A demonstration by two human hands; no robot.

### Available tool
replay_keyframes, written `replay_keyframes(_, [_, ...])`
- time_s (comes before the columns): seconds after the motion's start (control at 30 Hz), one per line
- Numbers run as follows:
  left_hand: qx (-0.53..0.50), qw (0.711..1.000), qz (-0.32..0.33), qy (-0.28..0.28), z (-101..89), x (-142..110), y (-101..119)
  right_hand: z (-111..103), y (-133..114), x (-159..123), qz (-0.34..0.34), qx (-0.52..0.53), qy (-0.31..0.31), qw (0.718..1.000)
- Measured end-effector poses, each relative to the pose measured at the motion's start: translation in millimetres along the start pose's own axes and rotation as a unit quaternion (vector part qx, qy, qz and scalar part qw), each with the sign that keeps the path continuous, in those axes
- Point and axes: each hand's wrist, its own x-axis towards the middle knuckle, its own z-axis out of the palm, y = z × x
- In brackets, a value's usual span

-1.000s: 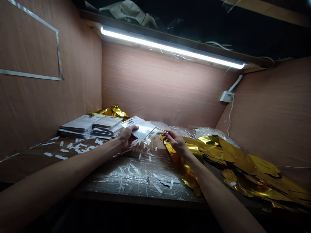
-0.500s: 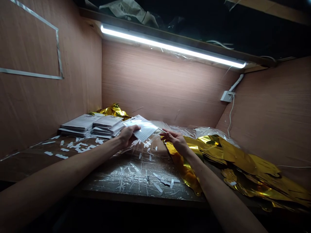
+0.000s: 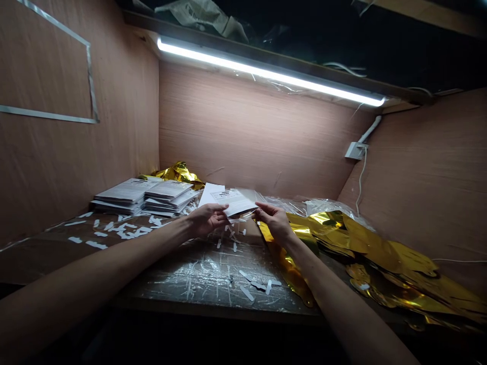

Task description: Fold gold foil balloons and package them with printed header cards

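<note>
A clear plastic packet with a white printed card inside point(image 3: 232, 201) is held above the middle of the worktop, tilted up toward the back wall. My left hand point(image 3: 207, 219) grips its near left edge, fingers curled under it. My right hand point(image 3: 273, 219) pinches its right edge between thumb and fingers. Small white paper strips point(image 3: 232, 238) lie scattered on the worktop just under both hands.
Two stacks of similar white packets point(image 3: 146, 195) stand at the back left. Crumpled gold foil point(image 3: 365, 248) covers the right side, with more gold foil point(image 3: 178, 173) at the back. Clear bags point(image 3: 315, 205) lie by the back wall. More white strips point(image 3: 258, 288) lie near the front edge.
The packet has been turned and tilted up between both hands, so its white card now faces me. My left hand slid toward the right along its near edge. My right hand barely moved.
</note>
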Motion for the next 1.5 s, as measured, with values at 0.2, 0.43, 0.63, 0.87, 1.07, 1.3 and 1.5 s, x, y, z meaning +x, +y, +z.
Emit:
replay_keyframes(0.2, [0.064, 0.998, 0.01, 0.025, 3.4, 3, -10, 9, -20, -11, -0.222, -0.359, 0.046, 0.905])
replay_keyframes(0.43, [0.106, 0.994, 0.0, 0.023, 10.5, -2, -13, 40, -22, -22, -0.322, -0.395, -0.171, 0.843])
replay_keyframes(0.63, [0.105, 0.993, -0.014, 0.045, 15.1, -5, -15, 41, -20, -22, -0.296, -0.439, -0.212, 0.821])
replay_keyframes(0.87, [0.12, 0.992, -0.039, 0.012, 10.9, -5, -20, 45, -22, -29, -0.272, -0.553, -0.244, 0.749])
replay_keyframes(1.07, [0.107, 0.993, -0.027, 0.041, 10.7, -5, -16, 45, -24, -30, -0.29, -0.439, -0.219, 0.822])
replay_keyframes(1.3, [0.121, 0.992, -0.031, 0.027, 10.1, -4, -18, 40, -24, -27, -0.256, -0.392, -0.235, 0.852])
replay_keyframes(1.5, [0.125, 0.991, -0.046, -0.006, 13.2, -8, -22, 48, -15, -30, -0.246, -0.406, -0.263, 0.84])
